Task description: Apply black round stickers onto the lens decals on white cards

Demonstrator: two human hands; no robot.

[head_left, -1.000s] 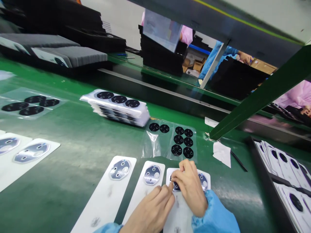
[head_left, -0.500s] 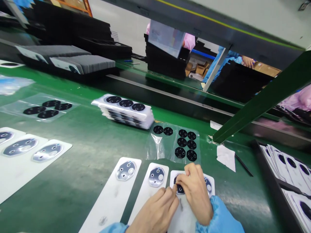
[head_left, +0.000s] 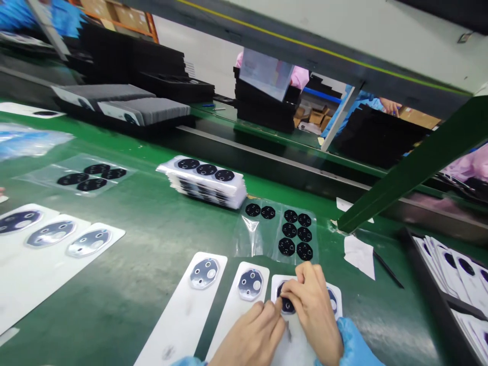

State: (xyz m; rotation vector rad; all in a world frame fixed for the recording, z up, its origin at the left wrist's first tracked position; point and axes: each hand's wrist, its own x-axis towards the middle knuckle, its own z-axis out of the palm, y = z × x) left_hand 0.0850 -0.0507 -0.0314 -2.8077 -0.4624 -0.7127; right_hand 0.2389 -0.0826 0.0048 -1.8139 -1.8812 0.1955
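My right hand (head_left: 314,310) bends over the top of a white rectangular panel (head_left: 295,343), its fingers pinched at a black octagonal sticker (head_left: 288,306) with round holes. From the lower left my left hand (head_left: 253,328) meets it, fingers curled and thumb side pressed to the sticker's left edge. The fingers cover part of the sticker, so its exact contact with the panel is hidden. Left of the hands lie two similar white panels, a nearer one (head_left: 238,317) and a farther one (head_left: 183,320), each bearing a shiny octagonal piece. Another shiny octagon (head_left: 333,301) shows behind my right wrist.
Clear sheets (head_left: 257,236) with black octagons lie beyond my hands, beside a sheet stack (head_left: 206,190). More panels (head_left: 57,259) lie left. Right are a green post (head_left: 412,168), white paper (head_left: 359,256), a black stick (head_left: 389,269) and a black tray (head_left: 423,277). Co-workers' sleeves show behind.
The whole view has shifted slightly right and down. Both hands stay at the same panel, their fingers still together at the black sticker. Fingertips at far left have come into view.
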